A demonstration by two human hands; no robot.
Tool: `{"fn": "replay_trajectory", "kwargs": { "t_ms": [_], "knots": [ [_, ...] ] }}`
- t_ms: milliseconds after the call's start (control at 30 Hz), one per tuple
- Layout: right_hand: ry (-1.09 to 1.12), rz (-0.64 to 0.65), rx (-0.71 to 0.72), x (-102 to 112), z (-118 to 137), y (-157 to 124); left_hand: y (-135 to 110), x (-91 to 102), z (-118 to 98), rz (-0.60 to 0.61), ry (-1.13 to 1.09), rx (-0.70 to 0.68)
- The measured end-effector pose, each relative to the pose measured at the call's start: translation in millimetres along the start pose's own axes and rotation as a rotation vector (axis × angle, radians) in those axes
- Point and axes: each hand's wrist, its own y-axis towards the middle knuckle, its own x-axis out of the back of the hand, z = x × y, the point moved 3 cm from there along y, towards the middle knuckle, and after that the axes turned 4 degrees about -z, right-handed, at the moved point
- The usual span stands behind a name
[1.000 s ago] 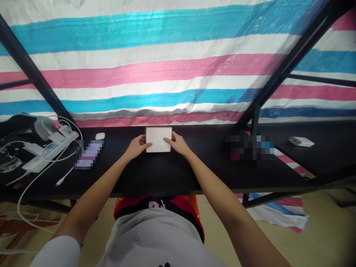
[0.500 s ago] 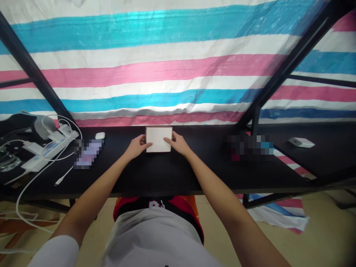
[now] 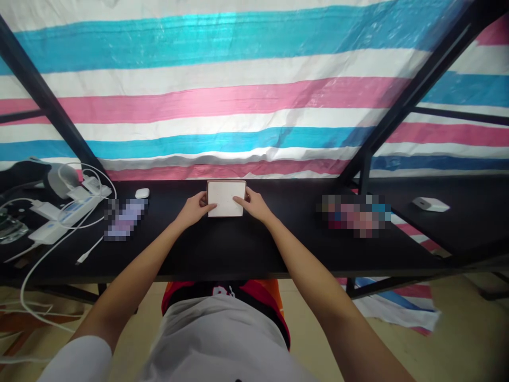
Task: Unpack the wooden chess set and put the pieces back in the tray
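A small, shallow box (image 3: 226, 199) with a white face and a thin brown rim is near the far edge of the black table. Small dark specks show on its white face. My left hand (image 3: 195, 208) grips its left side, thumb lying over the white face. From the right, my right hand (image 3: 255, 203) holds the opposite side in the same way, its thumb a little higher. The other fingers are mostly hidden behind the box's sides. Whether the box rests on the tabletop or is slightly raised, I cannot tell.
On the left are a power strip (image 3: 66, 215) with white cables, a blurred phone-like object (image 3: 126, 218), a white earbud case (image 3: 142, 193) and a cable end (image 3: 84, 258). To the right lie a pixelated item (image 3: 353, 215) and a white charger (image 3: 431, 204). Striped sheeting (image 3: 222, 95) hangs behind.
The view has shifted very slightly. Both hands keep the same grip on the box, which stays in place.
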Motion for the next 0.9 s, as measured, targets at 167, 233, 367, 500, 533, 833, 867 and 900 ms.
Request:
{"fn": "replay_trajectory", "kwargs": {
  "t_ms": [167,233,367,500,533,833,867,900],
  "knots": [
    [0.006,0.0,-0.01,-0.8,0.3,-0.1,-0.2,0.6,-0.7,-0.002,-0.008,0.007],
    [-0.006,-0.005,-0.014,-1.1,0.5,-0.3,-0.3,0.3,-0.5,0.002,-0.024,0.018],
    [-0.016,-0.014,-0.02,-1.6,0.1,-0.3,-0.8,-0.2,0.2,0.001,-0.006,0.02],
    [-0.012,-0.012,-0.009,-2.0,-0.7,-0.2,-1.1,-0.4,1.5,-0.002,0.01,0.015],
    [-0.011,-0.01,-0.004,-2.1,-0.6,-0.3,-1.1,-0.3,1.6,-0.004,0.01,0.014],
    [0.021,0.004,-0.003,-1.5,1.8,-1.5,-1.0,0.8,-0.7,0.014,-0.003,0.007],
    [0.019,0.008,-0.006,-1.2,1.8,-1.5,-0.9,0.9,-0.9,0.012,0.004,0.004],
    [0.012,0.009,-0.009,-0.9,1.7,-1.4,-0.9,1.0,-1.0,0.008,0.012,-0.001]
  ]
}}
